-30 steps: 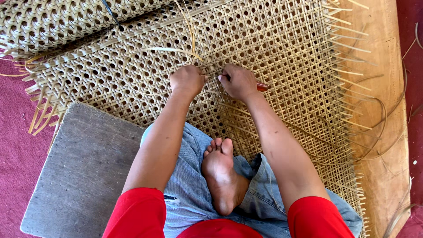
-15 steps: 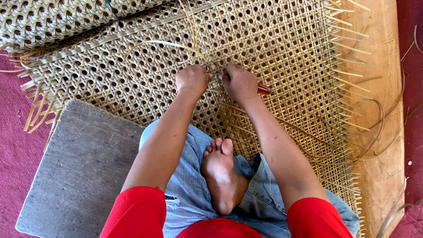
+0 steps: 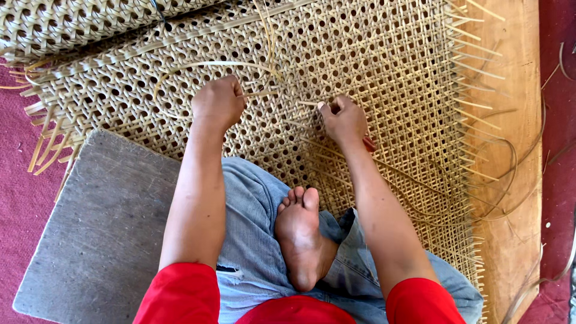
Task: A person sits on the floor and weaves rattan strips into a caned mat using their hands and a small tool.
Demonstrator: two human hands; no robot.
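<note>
The person sits cross-legged on a grey mat point(image 3: 102, 240), one bare foot point(image 3: 300, 237) resting on jeans, with a large sheet of open-weave cane webbing point(image 3: 372, 66) spread on the floor in front of the knees; the left hand point(image 3: 219, 102) is curled into a fist around a loose cane strand point(image 3: 204, 65), which arcs up and away over the sheet in a pale loop; the right hand point(image 3: 343, 119) is pinched narrow, fingertips pressed to the webbing at the point where the strand enters the mesh, and something reddish shows under its heel, though what it is cannot be told; the two hands lie apart on the same line of the weave. As to progress, most of the sheet looks finished; the hexagonal pattern runs evenly across nearly all that is in view, and a rolled portion of webbing point(image 3: 90, 24) lies at the far side; what seems left is the threading of this strand through the mesh and, by the look of it, the right-hand edge, where bare cane ends point(image 3: 474, 114) stick out untrimmed over a wooden board point(image 3: 516, 180), with several loose strands point(image 3: 510, 174) curling there unwoven.
</note>
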